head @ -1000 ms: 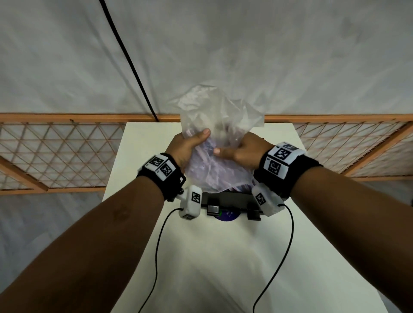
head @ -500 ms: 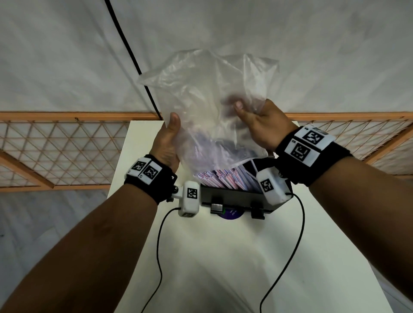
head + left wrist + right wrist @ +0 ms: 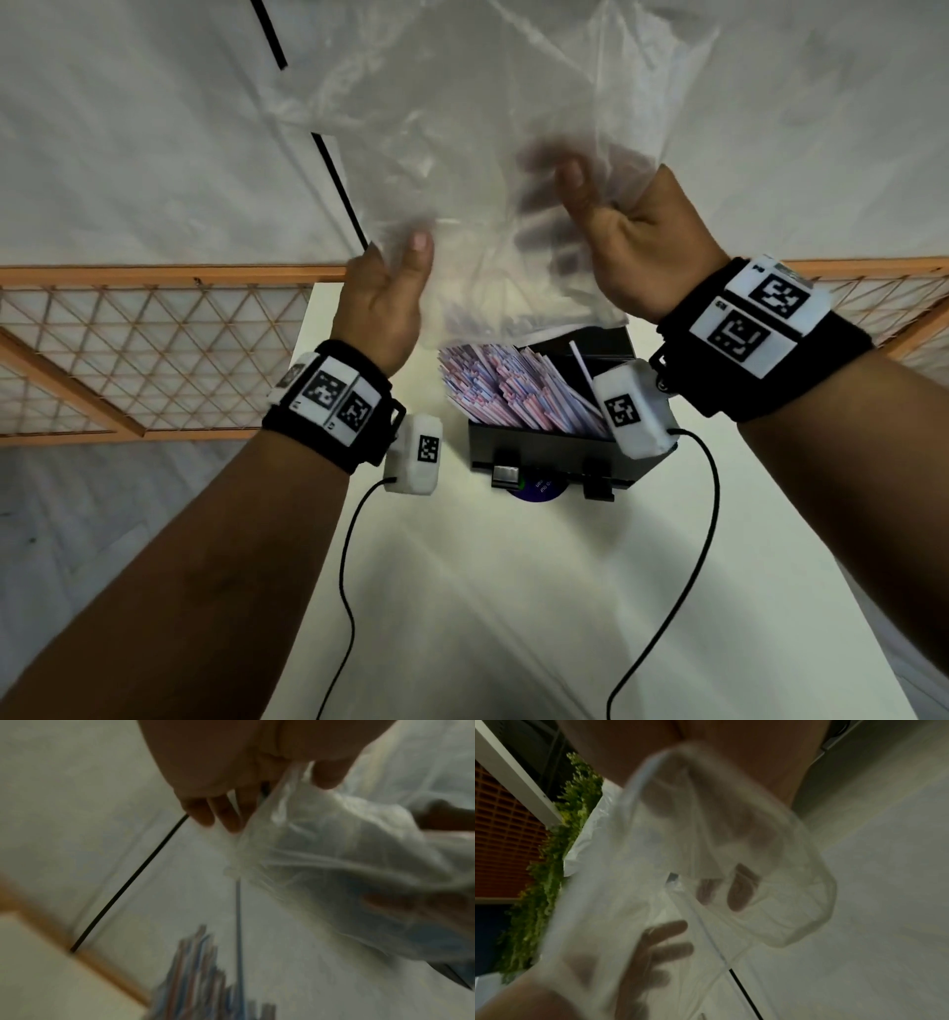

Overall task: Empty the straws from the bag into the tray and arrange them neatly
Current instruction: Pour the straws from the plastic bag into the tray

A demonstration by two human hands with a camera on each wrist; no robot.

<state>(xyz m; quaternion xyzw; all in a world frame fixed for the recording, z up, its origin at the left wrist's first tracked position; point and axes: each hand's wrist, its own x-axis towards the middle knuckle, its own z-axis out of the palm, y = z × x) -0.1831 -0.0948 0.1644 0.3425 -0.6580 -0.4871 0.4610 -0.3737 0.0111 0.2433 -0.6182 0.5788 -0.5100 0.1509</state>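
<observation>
A clear plastic bag (image 3: 462,128) hangs mouth-down above the black tray (image 3: 544,449). My left hand (image 3: 385,293) pinches its left side between thumb and fingers, and my right hand (image 3: 631,241) grips its right side higher up. A heap of pink, blue and white straws (image 3: 508,390) lies slanted in the tray, and a few more show through the bag's lower end. One white straw (image 3: 580,362) sticks up near the tray's right side. In the left wrist view the bag (image 3: 334,862) hangs from my fingers (image 3: 218,813) over the straws (image 3: 200,973). In the right wrist view my fingers (image 3: 739,888) show blurred behind the bag (image 3: 706,862).
The tray stands at the far end of a narrow white table (image 3: 513,591). A wooden lattice fence (image 3: 154,354) runs behind the table on both sides. A black cable (image 3: 339,174) crosses the white floor sheet. Wrist camera leads (image 3: 662,616) trail over the table.
Both hands have lifted the bag well above the tray, the right hand higher. Straws have slid out of the bag's mouth into the tray, which was mostly covered before.
</observation>
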